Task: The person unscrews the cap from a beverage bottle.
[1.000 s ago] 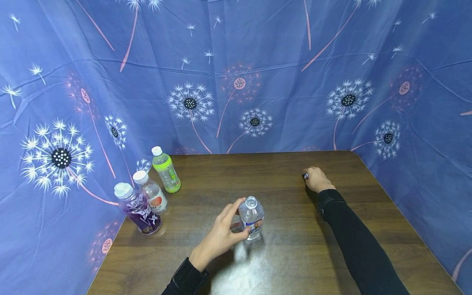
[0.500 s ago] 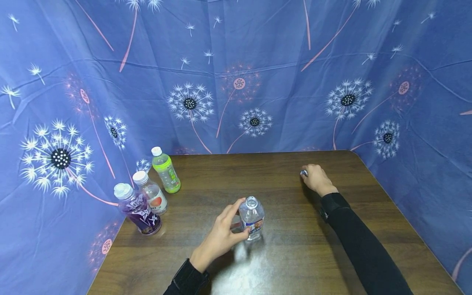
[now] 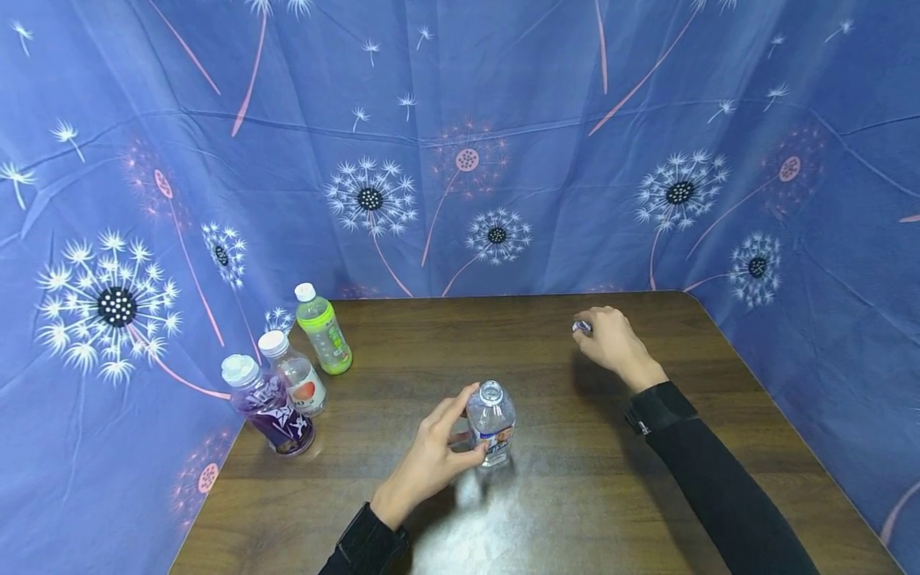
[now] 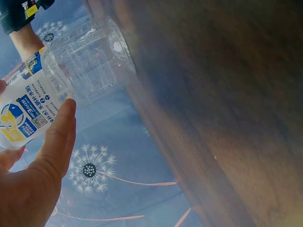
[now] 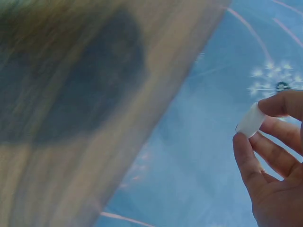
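Note:
A clear plastic bottle (image 3: 492, 417) with an open, capless mouth stands upright near the middle of the table. My left hand (image 3: 430, 457) grips it from the left, thumb in front and fingers round the far side. In the left wrist view, a printed label with blue and yellow marks wraps the bottle (image 4: 87, 66). At the back right, my right hand (image 3: 612, 343) is raised over the table. Between thumb and fingertips it pinches a small white bottle cap (image 5: 251, 121), mostly covered by the hand in the head view.
At the table's left edge stand three capped bottles: a purple one (image 3: 276, 415), a clear one with a peach label (image 3: 303, 383) and a green-labelled one (image 3: 327, 339). A blue dandelion-print cloth (image 3: 546, 160) hangs round the wooden table (image 3: 446, 335).
My right hand has risen from the table and moved slightly left and away, carrying the bottle cap. The left hand and its bottle have stayed in place.

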The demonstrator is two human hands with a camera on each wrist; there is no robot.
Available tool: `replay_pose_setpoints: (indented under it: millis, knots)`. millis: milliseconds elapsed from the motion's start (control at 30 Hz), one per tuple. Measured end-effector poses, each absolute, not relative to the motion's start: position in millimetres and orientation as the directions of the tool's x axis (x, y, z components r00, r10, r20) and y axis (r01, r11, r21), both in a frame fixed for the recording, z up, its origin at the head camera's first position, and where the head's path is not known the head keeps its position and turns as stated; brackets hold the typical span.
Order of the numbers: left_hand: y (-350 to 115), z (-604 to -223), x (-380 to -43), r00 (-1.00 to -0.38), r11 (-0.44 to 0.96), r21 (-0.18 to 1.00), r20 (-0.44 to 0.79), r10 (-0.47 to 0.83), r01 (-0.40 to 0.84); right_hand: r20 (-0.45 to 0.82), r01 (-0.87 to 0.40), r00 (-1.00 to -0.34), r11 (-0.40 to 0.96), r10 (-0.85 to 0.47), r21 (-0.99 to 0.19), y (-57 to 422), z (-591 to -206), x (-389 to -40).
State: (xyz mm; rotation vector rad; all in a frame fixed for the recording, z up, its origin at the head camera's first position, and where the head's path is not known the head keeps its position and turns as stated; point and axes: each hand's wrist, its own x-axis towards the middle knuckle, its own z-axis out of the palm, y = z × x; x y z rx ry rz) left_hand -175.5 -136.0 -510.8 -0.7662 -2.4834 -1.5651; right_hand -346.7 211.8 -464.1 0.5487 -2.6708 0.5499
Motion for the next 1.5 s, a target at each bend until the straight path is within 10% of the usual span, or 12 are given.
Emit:
replay_pose_setpoints:
  millis: [400, 1500]
  knots:
    - [-135.4, -506.9, -175.9, -0.868, 0.325, 0.824, 0.351, 0.351, 0.465, 0.723, -0.71, -0.592, 0.654, -0.355, -0.261, 175.8, -424.8, -298.9]
    - [-137.3, -512.7, -178.5, -0.842, 0.307, 0.801, 0.403, 0.36, 0.514, 0.706, -0.888, -0.441, 0.383, -0.555, -0.254, 83.0, -404.5, -217.5]
